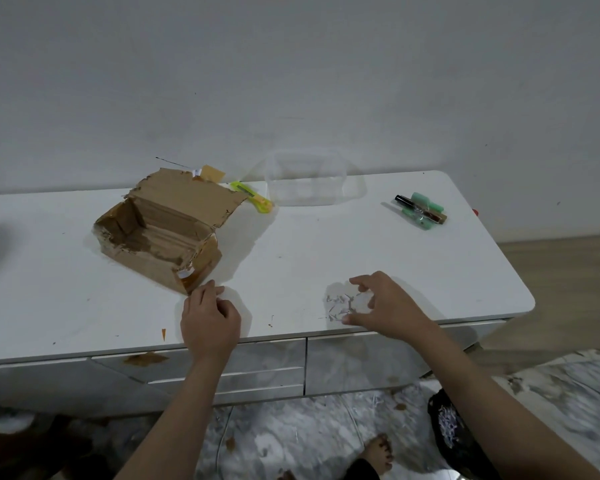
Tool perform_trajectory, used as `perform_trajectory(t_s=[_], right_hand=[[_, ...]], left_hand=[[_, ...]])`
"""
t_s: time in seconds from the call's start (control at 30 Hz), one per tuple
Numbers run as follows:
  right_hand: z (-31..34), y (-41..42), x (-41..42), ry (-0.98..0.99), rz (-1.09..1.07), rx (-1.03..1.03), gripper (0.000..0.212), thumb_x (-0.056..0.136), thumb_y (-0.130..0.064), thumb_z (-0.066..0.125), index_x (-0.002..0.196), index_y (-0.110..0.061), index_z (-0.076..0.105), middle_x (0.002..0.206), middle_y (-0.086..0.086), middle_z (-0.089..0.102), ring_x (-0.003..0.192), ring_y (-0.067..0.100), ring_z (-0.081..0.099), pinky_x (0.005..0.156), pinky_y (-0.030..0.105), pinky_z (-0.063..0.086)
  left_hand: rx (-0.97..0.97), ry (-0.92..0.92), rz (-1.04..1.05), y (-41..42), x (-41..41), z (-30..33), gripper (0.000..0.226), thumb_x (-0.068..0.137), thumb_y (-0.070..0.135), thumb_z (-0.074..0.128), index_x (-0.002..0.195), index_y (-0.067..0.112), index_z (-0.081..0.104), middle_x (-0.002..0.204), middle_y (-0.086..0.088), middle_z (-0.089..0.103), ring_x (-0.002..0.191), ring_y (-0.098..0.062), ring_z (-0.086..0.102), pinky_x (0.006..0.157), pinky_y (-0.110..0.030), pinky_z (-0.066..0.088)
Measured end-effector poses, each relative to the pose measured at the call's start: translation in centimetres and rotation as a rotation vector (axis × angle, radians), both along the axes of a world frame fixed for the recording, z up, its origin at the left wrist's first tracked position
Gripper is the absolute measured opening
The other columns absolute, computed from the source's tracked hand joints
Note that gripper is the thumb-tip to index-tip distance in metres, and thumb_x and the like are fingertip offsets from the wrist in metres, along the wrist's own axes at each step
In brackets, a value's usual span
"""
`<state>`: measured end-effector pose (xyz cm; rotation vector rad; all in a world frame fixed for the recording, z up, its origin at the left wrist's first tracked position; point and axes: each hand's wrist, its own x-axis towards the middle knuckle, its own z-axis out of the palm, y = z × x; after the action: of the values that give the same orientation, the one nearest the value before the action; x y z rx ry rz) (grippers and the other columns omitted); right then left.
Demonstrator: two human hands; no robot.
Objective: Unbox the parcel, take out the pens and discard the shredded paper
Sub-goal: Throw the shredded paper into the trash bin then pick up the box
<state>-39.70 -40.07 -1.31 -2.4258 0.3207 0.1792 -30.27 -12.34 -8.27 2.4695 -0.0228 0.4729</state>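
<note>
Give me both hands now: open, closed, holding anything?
Left hand: loosely curled on the table beside the box, holding nothing visible.
Right hand: open, fingers spread over the paper shreds, nothing gripped yet.

Table top (291, 258) was plain white, with small brown specks and an orange-brown scrap at its 7 o'clock edge. Cardboard box (163, 226) at 10 o'clock was tan-brown, darker brown inside, with glossy amber tape on its near corner. Cutter (253, 199) at 11 o'clock of centre was neon yellow-green. Container (305, 183) at 12 o'clock was clear and colourless. Pens (421, 209) at 2 o'clock: mint green, black, brown-gold. Shredded paper (340, 304) at 5 o'clock was white-grey. Drawer fronts (257, 372) were white. Floor (291, 438) was grey-white marble pattern. Bag (454, 434) was black with white shreds. Wall (291, 81) was flat pale grey.
</note>
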Motion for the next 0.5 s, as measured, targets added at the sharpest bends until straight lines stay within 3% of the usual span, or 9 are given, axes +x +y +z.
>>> perform_trajectory(t_s=[0.23, 0.5], right_hand=[[-1.5, 3.0, 0.5, -0.064, -0.068, 0.047, 0.075, 0.063, -0.034, 0.085, 0.126, -0.010, 0.053, 0.108, -0.001, 0.043, 0.098, 0.016, 0.053, 0.083, 0.024, 0.042], [-2.4, 3.4, 1.3, -0.147, -0.043, 0.037, 0.029, 0.076, -0.016, 0.077, 0.104, -0.012, 0.071, 0.092, -0.001, 0.050, 0.083, 0.013, 0.053, 0.074, 0.020, 0.037]], left_hand=[[-0.027, -0.008, -0.002, -0.1, -0.1, 0.2, 0.032, 0.076, -0.001, 0.056, 0.106, 0.004, 0.065, 0.103, -0.011, 0.066, 0.091, -0.029, 0.058, 0.069, -0.040, 0.048], [-0.023, 0.006, -0.005, 0.0, -0.1, 0.3, 0.032, 0.077, 0.000, 0.057, 0.108, 0.003, 0.065, 0.103, -0.012, 0.067, 0.090, -0.030, 0.058, 0.070, -0.040, 0.050]])
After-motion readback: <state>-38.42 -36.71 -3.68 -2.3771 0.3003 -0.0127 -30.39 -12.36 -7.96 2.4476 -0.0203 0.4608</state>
